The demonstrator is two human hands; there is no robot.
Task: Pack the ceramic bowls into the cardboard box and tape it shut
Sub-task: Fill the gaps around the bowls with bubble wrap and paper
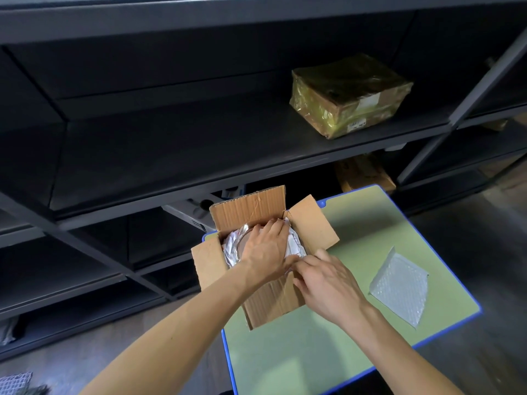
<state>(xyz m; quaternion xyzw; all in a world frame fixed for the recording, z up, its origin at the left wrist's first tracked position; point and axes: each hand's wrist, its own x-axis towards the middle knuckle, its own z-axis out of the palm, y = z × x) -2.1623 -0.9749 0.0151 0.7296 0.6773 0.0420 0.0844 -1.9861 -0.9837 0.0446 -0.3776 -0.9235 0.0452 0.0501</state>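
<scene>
Cardboard box (248, 206) holds left hand (266, 248) flat on the wrapped bowl (231, 249).

No text can be read. The wrapped parcel (336, 89) on the shelf (199, 155) carries two white labels. The upper label (368, 102) appears blank or too blurred to read. The lower label (357, 125) bears small dark print, too small to make out. The carton (366, 173) below the shelf shows faint dark marks, also unreadable.
</scene>
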